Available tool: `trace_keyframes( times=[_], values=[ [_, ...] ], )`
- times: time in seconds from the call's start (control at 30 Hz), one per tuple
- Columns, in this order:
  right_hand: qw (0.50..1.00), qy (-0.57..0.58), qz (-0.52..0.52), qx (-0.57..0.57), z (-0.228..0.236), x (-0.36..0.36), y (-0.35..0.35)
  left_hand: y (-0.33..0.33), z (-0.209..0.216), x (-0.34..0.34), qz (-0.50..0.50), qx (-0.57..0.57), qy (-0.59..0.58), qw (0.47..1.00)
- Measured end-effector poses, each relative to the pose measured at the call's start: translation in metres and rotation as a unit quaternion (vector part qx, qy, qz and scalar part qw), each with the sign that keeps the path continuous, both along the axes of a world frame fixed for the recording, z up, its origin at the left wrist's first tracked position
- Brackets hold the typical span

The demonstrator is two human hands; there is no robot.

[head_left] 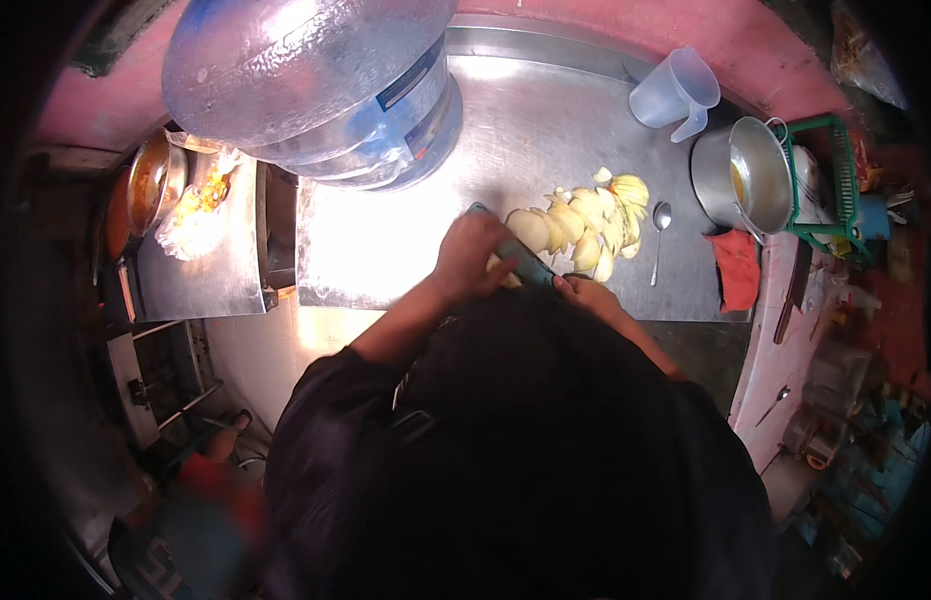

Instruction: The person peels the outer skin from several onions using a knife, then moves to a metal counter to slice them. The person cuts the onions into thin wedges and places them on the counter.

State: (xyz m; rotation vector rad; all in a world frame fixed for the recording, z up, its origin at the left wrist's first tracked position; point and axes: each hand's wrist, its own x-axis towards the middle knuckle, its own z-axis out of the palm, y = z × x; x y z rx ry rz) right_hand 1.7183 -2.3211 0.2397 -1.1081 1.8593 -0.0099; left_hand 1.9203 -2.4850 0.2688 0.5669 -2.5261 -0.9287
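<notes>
My right hand (587, 296) is closed on the near end of a flat teal-green tool (530, 266), which looks like a hand slicer. My left hand (471, 252) lies over its other side, fingers curled. Beside those fingertips shows a bit of a pale yellow piece (506, 272); what the left hand grips is mostly hidden. Just beyond the tool, a spread of thin pale yellow slices (585, 215), potato-like, rests on the steel table (545, 110). Some at the far right end are fanned out and more greenish-yellow.
A big clear-blue water jug (315, 100) takes up the table's far left. Rightward are a spoon (659, 240), a red cloth (735, 270), a metal pot (742, 175), a translucent measuring jug (675, 90) and a green basket (835, 190). Another person (200, 520) is at lower left.
</notes>
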Motion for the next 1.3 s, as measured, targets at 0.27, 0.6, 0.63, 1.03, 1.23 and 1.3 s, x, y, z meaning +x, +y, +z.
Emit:
trace_keyframes(
  times=[0.27, 0.6, 0.63, 1.03, 1.23, 1.3],
  values=[
    [0.976, -0.064, -0.14, -0.157, 0.022, 0.002, -0.013, 0.014, -0.027, 0.001, 0.081, -0.113, 0.076, 0.987],
    [0.864, -0.24, -0.412, -0.16, 0.065, -0.013, 0.023, -0.044, -0.034, -0.032, 0.148, -0.269, 0.032, 0.951],
    [0.864, -0.231, -0.418, -0.161, 0.067, -0.013, 0.028, -0.041, -0.031, -0.033, 0.132, -0.297, 0.046, 0.945],
    [0.959, -0.116, -0.214, -0.147, 0.01, -0.004, 0.055, -0.005, -0.031, -0.021, 0.085, 0.152, 0.037, 0.984],
    [0.983, -0.011, -0.169, -0.075, 0.038, 0.002, 0.038, 0.008, -0.035, 0.034, 0.169, -0.066, -0.063, 0.981],
    [0.983, 0.017, -0.173, -0.063, 0.05, 0.002, 0.032, 0.016, -0.045, 0.033, 0.189, 0.022, -0.052, 0.98]
  ],
)
